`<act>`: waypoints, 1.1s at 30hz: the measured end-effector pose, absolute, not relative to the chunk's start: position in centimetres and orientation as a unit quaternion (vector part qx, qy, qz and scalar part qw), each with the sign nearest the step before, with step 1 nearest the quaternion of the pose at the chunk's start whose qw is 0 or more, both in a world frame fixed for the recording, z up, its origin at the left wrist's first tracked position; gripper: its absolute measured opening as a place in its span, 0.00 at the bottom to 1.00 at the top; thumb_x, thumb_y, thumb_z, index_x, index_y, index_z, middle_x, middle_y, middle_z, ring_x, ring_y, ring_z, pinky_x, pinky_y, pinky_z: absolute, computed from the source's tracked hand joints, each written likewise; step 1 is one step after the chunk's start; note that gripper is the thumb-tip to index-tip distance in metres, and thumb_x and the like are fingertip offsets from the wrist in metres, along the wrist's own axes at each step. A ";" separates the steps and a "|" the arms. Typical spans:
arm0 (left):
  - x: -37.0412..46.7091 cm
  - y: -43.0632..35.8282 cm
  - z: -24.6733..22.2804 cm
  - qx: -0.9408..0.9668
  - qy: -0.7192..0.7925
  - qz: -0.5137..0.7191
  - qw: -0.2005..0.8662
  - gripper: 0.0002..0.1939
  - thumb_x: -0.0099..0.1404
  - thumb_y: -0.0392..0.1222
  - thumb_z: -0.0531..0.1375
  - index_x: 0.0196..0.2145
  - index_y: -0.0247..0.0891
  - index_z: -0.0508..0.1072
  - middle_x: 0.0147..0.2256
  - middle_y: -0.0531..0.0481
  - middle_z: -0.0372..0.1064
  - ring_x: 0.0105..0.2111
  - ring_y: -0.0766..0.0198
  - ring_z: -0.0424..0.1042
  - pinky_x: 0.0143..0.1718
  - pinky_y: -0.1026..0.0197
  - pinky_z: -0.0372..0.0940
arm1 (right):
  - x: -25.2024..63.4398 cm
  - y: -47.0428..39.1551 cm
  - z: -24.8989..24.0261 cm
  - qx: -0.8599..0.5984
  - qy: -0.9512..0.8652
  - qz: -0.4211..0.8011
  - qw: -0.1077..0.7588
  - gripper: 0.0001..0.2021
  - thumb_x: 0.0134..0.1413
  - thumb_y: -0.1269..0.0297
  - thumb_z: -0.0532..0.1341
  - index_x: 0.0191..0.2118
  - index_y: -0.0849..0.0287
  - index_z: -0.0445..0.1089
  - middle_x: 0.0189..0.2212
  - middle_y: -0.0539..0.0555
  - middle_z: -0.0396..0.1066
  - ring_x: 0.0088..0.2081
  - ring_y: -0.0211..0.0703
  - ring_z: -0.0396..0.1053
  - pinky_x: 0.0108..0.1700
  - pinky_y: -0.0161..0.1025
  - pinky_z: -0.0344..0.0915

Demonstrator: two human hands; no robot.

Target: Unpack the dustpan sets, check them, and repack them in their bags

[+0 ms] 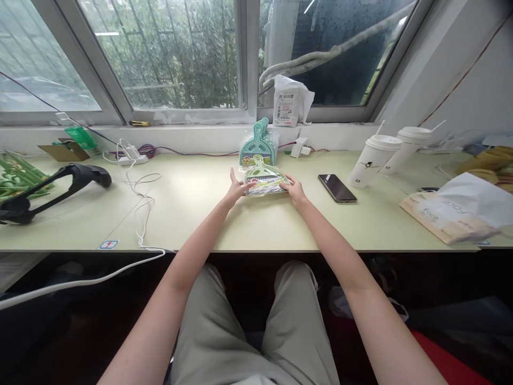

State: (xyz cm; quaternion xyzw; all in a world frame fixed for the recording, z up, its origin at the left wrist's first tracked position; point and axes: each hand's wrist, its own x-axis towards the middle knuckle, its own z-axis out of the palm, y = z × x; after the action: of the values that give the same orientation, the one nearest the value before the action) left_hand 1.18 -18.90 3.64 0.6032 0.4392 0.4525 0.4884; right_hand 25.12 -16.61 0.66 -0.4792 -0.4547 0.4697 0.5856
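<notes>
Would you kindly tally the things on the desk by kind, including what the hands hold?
Packaged dustpan sets: 2, one green held by left hand and right hand, one teal behind it
Lidded cups: 2
Phones: 1
Paper bags: 1
Black handheld device: 1
Total: 7

The dustpan (265,176) in the middle is light green with a yellow label. The stack (258,142) behind it is teal. The table (200,214) is pale yellow-green. The phone (337,187) is black. Two cups (374,159) at the right are white. The tool (48,190) at the left is black. The trousers (256,331) are grey-beige.
</notes>
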 end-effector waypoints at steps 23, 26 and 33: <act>1.8 -17.3 1.9 0.582 0.518 0.516 0.356 0.17 0.66 0.46 0.54 0.28 0.33 0.77 0.45 0.42 0.71 0.47 0.56 0.71 0.48 0.57 0.68 | 24.5 -16.9 0.5 -0.412 -0.520 0.507 0.550 0.20 0.37 0.53 0.73 0.35 0.58 0.71 0.33 0.52 0.69 0.38 0.43 0.71 0.48 0.47 0.73; 1.9 -17.3 1.6 0.556 0.547 0.513 0.358 0.10 0.64 0.41 0.56 0.33 0.35 0.76 0.45 0.43 0.72 0.46 0.59 0.71 0.44 0.60 0.70 | 24.3 -17.3 0.8 -0.420 -0.522 0.486 0.560 0.20 0.38 0.55 0.71 0.38 0.57 0.69 0.35 0.52 0.69 0.38 0.42 0.71 0.44 0.46 0.75; 1.8 -18.0 2.8 0.436 0.543 0.538 0.476 0.45 0.56 0.33 0.64 0.66 0.41 0.44 0.51 0.40 0.67 0.40 0.65 0.73 0.38 0.63 0.72 | 24.2 -17.7 1.2 -0.425 -0.518 0.444 0.595 0.35 0.37 0.60 0.69 0.55 0.48 0.57 0.39 0.49 0.71 0.38 0.42 0.72 0.43 0.47 0.73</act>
State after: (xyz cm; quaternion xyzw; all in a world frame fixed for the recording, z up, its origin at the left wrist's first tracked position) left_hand 1.81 -18.01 2.83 0.4358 0.5426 0.5379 0.4757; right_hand 24.19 -17.67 1.21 -0.4248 -0.5180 0.4444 0.5948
